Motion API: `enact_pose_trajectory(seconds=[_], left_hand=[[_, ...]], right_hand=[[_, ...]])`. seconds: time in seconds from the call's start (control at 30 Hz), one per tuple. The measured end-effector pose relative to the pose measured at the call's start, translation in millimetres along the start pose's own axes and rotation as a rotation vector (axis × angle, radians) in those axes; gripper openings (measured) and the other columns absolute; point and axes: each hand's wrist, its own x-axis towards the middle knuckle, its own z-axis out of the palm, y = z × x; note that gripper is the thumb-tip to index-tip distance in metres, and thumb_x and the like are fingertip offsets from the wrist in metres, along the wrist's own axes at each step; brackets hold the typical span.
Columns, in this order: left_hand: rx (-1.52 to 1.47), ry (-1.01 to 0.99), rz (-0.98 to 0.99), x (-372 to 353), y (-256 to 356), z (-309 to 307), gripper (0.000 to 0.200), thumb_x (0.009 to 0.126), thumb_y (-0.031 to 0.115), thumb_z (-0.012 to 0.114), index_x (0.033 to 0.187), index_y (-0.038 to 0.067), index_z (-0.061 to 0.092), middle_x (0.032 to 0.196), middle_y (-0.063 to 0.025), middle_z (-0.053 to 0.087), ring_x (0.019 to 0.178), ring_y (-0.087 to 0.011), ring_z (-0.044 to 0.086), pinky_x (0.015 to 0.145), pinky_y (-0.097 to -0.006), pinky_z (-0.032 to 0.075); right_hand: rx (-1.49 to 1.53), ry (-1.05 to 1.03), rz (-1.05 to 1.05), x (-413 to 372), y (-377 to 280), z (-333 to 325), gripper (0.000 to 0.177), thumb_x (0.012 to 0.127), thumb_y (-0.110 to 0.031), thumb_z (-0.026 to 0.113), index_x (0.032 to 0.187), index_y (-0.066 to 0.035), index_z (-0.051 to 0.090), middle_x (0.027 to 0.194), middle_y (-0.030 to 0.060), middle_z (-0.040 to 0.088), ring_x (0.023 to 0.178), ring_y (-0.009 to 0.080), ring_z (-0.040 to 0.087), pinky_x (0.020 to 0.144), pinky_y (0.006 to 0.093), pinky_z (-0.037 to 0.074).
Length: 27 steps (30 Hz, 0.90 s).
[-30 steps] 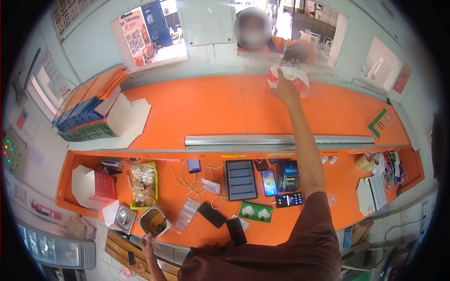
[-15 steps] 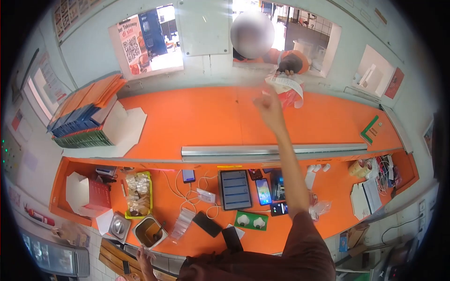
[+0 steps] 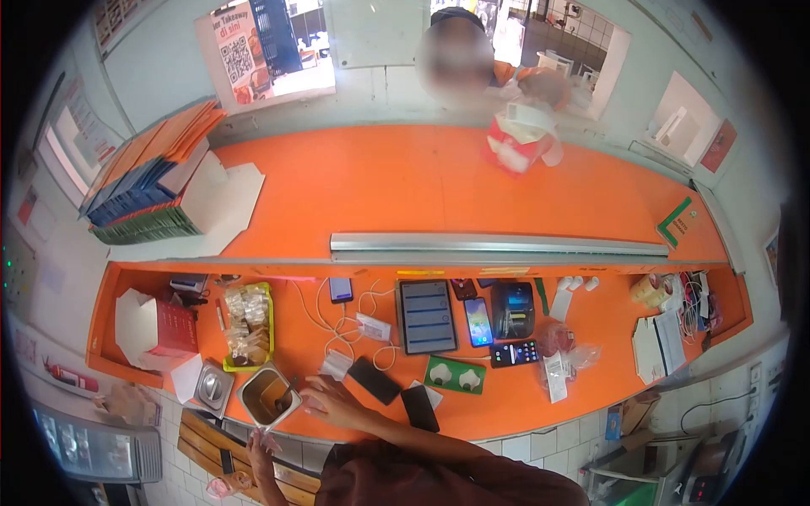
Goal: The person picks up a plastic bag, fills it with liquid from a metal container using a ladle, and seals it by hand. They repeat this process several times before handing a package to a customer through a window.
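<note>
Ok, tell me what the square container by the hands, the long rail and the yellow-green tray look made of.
Square container: probably stainless steel, smooth; its rim is grey and shiny.
Long rail: metal, perhaps aluminium, satin; silvery with pale streaks along it.
Yellow-green tray: likely plastic, from its even, bright colour; gloss is hard to judge.

Shiny metal tub (image 3: 256,388) w/ smooth orange countertop (image 3: 337,185) — wrinkly clr plastic bag (image 3: 582,357), matt cloth shirt (image 3: 447,481).

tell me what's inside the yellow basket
The yellow basket holds a pile of small clear packets with brownish or pale contents; whatever lies beneath them is covered and can't be seen.
</note>
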Motion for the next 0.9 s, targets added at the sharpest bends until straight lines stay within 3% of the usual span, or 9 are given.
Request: enact_pose_trajectory(seconds=[0.1, 0.13, 0.17, 0.23, 0.3, 0.4, 0.53, 0.67, 0.9], left_hand=[[-0.061, 0.012, 0.062, 17, -21, -10, 0.059, 0.095, 0.043, 0.065, 0.137, 0.006, 0.046, 0.112, -0.0083, 0.063, 0.095, -0.0179, 0.063, 0.078, -0.0339, 0.049], [0.008, -0.192, -0.013, 40, -38, -46, 0.056, 0.096, 0.043, 0.064, 0.134, 0.006, 0.051, 0.110, -0.0070, 0.064, 0.093, -0.0153, 0.062, 0.075, -0.0305, 0.048], [0.227, -0.153, 0.070, 6, -16, -34, 0.051, 0.097, 0.040, 0.062, 0.132, 0.004, 0.055, 0.105, -0.0058, 0.065, 0.089, -0.0133, 0.062, 0.073, -0.0287, 0.047], [0.059, -0.175, -0.056, 13, 2, -15, 0.037, 0.098, 0.032, 0.061, 0.122, 0.004, 0.065, 0.109, -0.0054, 0.066, 0.091, -0.0133, 0.062, 0.076, -0.0298, 0.048], [0.103, -0.078, 0.070, 3, 16, 10, 0.042, 0.095, 0.037, 0.064, 0.120, 0.004, 0.067, 0.107, -0.0056, 0.067, 0.094, -0.0146, 0.062, 0.078, -0.0298, 0.048], [0.233, -0.039, 0.074, 4, 35, 12, 0.060, 0.090, 0.049, 0.068, 0.125, 0.000, 0.065, 0.113, -0.0093, 0.066, 0.102, -0.0167, 0.061, 0.088, -0.0321, 0.046], [0.153, -0.179, 0.102, 26, 37, -1, 0.061, 0.091, 0.050, 0.068, 0.122, -0.002, 0.067, 0.118, -0.0092, 0.067, 0.109, -0.0172, 0.059, 0.095, -0.0350, 0.045], [0.162, -0.268, 0.063, 39, 49, -11, 0.052, 0.093, 0.044, 0.068, 0.119, -0.001, 0.067, 0.123, -0.0093, 0.065, 0.101, -0.0161, 0.061, 0.095, -0.0304, 0.044], [0.114, -0.388, -0.003, 55, 53, -21, 0.047, 0.092, 0.040, 0.071, 0.115, -0.001, 0.069, 0.115, -0.0078, 0.068, 0.097, -0.0150, 0.062, 0.094, -0.0303, 0.046]], right_hand=[[-0.176, 0.024, 0.105, 2, 7, 40, 0.065, 0.081, -0.024, 0.075, 0.137, -0.006, 0.049, 0.127, 0.0259, 0.051, 0.118, 0.0398, 0.053, 0.096, 0.0502, 0.046], [0.076, -0.143, 0.268, 5, 12, 47, 0.067, 0.081, -0.018, 0.072, 0.140, -0.005, 0.044, 0.122, 0.0242, 0.054, 0.105, 0.0399, 0.058, 0.088, 0.0481, 0.050], [0.129, -0.121, 0.229, 2, 14, 51, 0.063, 0.083, -0.018, 0.072, 0.138, -0.004, 0.045, 0.118, 0.0225, 0.057, 0.104, 0.0383, 0.060, 0.087, 0.0473, 0.051], [0.164, -0.040, 0.116, 4, 27, 74, 0.061, 0.085, -0.023, 0.075, 0.135, -0.004, 0.046, 0.112, 0.0200, 0.062, 0.105, 0.0340, 0.062, 0.086, 0.0446, 0.051], [0.381, -0.175, 0.212, 15, 45, 93, 0.056, 0.082, -0.022, 0.080, 0.126, -0.001, 0.053, 0.113, 0.0184, 0.064, 0.103, 0.0262, 0.064, 0.086, 0.0397, 0.052], [0.261, -0.227, 0.271, 23, 46, 101, 0.042, 0.081, -0.020, 0.081, 0.111, 0.001, 0.059, 0.086, 0.0129, 0.070, 0.078, 0.0216, 0.068, 0.069, 0.0343, 0.055], [0.300, -0.339, 0.458, 33, 48, 120, 0.031, 0.082, -0.021, 0.080, 0.095, -0.003, 0.057, 0.080, 0.0121, 0.068, 0.074, 0.0234, 0.067, 0.068, 0.0379, 0.054], [-0.337, -0.033, 0.208, 58, -1, 101, 0.036, 0.079, -0.028, 0.081, 0.100, -0.007, 0.061, 0.091, 0.0129, 0.064, 0.089, 0.0362, 0.063, 0.075, 0.0471, 0.050], [-0.883, -0.148, 0.109, 110, -14, 95, 0.039, 0.077, -0.025, 0.081, 0.107, -0.009, 0.062, 0.108, 0.0123, 0.058, 0.110, 0.0341, 0.050, 0.090, 0.0472, 0.043]])
